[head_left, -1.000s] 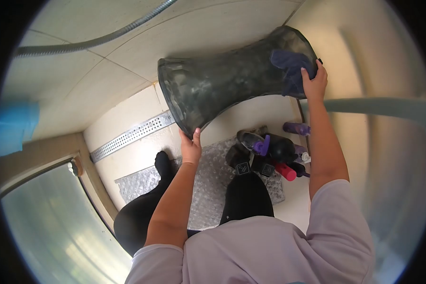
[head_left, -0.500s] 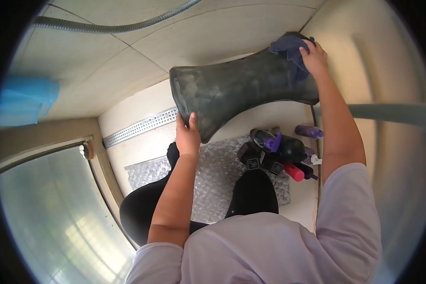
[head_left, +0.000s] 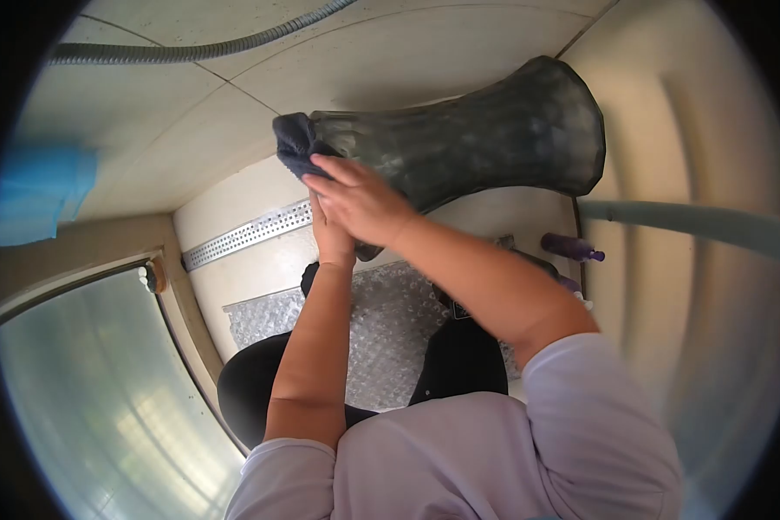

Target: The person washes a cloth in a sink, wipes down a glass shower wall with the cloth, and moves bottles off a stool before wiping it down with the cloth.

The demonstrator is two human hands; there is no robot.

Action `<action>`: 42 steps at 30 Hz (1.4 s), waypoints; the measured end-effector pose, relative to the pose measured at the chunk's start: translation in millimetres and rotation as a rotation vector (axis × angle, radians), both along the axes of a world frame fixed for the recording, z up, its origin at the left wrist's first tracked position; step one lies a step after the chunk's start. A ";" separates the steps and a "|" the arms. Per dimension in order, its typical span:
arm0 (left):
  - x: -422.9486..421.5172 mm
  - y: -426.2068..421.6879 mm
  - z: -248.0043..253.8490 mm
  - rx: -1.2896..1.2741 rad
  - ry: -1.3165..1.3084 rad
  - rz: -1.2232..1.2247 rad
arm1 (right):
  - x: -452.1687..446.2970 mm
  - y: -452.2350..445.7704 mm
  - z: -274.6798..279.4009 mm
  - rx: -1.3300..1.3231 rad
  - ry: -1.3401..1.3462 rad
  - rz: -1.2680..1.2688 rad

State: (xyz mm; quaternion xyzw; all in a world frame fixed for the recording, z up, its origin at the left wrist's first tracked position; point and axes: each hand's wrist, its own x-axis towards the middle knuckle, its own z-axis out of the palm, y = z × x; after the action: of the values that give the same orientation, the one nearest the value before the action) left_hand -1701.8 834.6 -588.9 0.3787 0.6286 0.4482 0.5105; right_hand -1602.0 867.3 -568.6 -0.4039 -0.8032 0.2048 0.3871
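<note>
A dark grey, translucent, hourglass-shaped piece like a bathroom stool [head_left: 459,147] lies on its side against the tiled wall. My right hand [head_left: 361,199] has a dark blue-grey cloth [head_left: 293,143] pressed to the stool's left end, with part of the cloth hanging past the rim. Just under it, my left hand [head_left: 333,241] grips the same end from below. The right hand crosses in front of the left, so most of the left fingers are hidden.
Beneath me lies a grey patterned mat [head_left: 381,329], beside a perforated floor drain [head_left: 251,236]. A purple bottle [head_left: 572,248] stands out at the right; other bottles are mostly behind my right arm. A ribbed hose [head_left: 191,52] runs along the wall, and a frosted door [head_left: 104,373] is at left.
My right hand has carried the cloth from the stool's right end leftward to its left end, crossing over my left hand. The left hand has stayed at the left end.
</note>
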 end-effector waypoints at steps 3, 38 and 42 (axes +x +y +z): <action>8.6 7.5 10.4 0.035 0.096 0.126 | 94.2 15.5 0.2 -0.031 -0.438 -0.035; 24.9 16.1 28.7 0.065 -0.036 0.078 | 310.3 54.5 11.0 0.139 -0.758 -0.407; 33.8 16.0 9.8 0.128 0.201 0.042 | 357.3 27.3 27.3 0.190 -0.908 -0.776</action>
State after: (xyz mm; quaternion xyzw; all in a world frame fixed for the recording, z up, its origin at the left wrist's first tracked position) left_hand -1668.0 850.5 -579.1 0.4404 0.6544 0.4579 0.4100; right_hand -1244.7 894.5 -541.3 -0.6782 -0.6968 -0.2171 0.0862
